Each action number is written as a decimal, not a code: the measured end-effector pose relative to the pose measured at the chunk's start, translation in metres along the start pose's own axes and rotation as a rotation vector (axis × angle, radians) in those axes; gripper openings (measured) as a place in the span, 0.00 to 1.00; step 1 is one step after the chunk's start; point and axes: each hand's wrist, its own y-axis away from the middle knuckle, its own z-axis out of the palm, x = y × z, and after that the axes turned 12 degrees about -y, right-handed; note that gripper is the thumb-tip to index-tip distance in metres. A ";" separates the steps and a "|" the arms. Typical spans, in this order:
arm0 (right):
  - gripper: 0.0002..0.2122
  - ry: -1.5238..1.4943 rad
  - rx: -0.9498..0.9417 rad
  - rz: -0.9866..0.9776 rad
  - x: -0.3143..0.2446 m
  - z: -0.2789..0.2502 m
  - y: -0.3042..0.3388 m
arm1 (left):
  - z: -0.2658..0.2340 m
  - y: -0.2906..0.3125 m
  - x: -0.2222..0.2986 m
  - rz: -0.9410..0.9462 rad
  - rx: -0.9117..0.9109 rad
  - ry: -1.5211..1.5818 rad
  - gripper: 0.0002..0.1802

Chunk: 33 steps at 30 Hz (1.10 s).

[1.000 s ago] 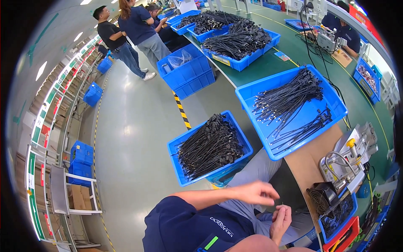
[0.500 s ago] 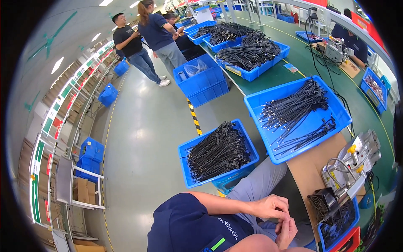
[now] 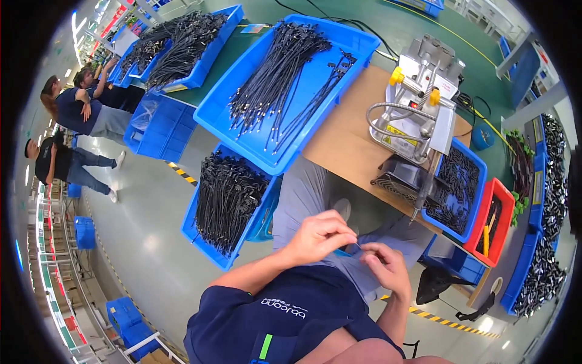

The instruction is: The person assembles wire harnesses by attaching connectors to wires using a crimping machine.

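Observation:
Above my lap, my left hand (image 3: 322, 236) is closed in a pinch, its fingertips pointing toward the other hand. My right hand (image 3: 387, 267) faces it, fingers curled and thumb bent in. A sliver of something thin shows at the fingertips between them, too small to name. Beyond my hands, a large blue tray (image 3: 357, 45) on the workbench holds black cables (image 3: 273, 79) with small metal ends, a few lying apart on its right side. Lower, beside my left knee, another blue tray (image 3: 189, 227) is heaped with similar black cables (image 3: 227, 203).
On the bench, a metal bench machine (image 3: 418, 100) with yellow knobs stands behind a small black fan (image 3: 403, 179). A blue bin (image 3: 476, 182) of small black parts and a red bin (image 3: 506, 200) sit to the right. Several people stand or sit at the far left.
The view has swung right, bringing the machine and the bins on the right further in. My hands, touching at the fingertips before, are now slightly apart.

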 end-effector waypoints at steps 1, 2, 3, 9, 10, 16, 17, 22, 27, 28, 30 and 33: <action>0.05 -0.068 0.021 -0.073 -0.007 0.007 -0.003 | 0.006 -0.003 0.003 0.009 -0.045 0.014 0.05; 0.05 -0.062 0.021 -0.075 -0.006 0.010 -0.002 | 0.008 -0.005 0.006 0.013 -0.041 0.016 0.05; 0.04 -0.089 0.030 -0.072 -0.005 0.013 -0.003 | 0.008 -0.007 0.010 0.026 -0.075 -0.005 0.04; 0.04 -0.045 0.009 -0.197 -0.006 0.011 -0.003 | -0.057 -0.035 0.046 0.169 -0.012 -0.147 0.04; 0.04 -0.047 0.024 -0.138 -0.002 0.005 0.002 | -0.080 -0.050 0.051 0.245 0.060 -0.231 0.05; 0.06 -0.068 0.150 -0.070 0.011 -0.003 0.012 | -0.178 -0.191 0.008 0.007 0.233 -0.560 0.12; 0.07 -0.069 0.178 -0.076 0.008 -0.003 0.011 | -0.190 -0.215 -0.011 -0.027 0.161 -0.674 0.15; 0.08 -0.060 0.262 -0.074 -0.001 0.004 0.013 | -0.174 -0.303 -0.081 -0.187 -0.056 -0.963 0.20; 0.08 -0.044 0.304 -0.039 0.003 0.004 0.019 | -0.161 -0.333 -0.100 -0.287 -0.088 -1.147 0.22; 0.08 -0.029 0.314 -0.044 0.004 0.004 0.021 | -0.160 -0.338 -0.096 -0.272 -0.100 -1.147 0.22; 0.08 -0.051 0.334 -0.040 0.010 0.004 0.023 | -0.158 -0.347 -0.088 -0.408 -0.208 -1.084 0.27; 0.08 -0.065 0.346 -0.040 0.008 0.007 0.025 | -0.155 -0.349 -0.086 -0.417 -0.194 -1.032 0.29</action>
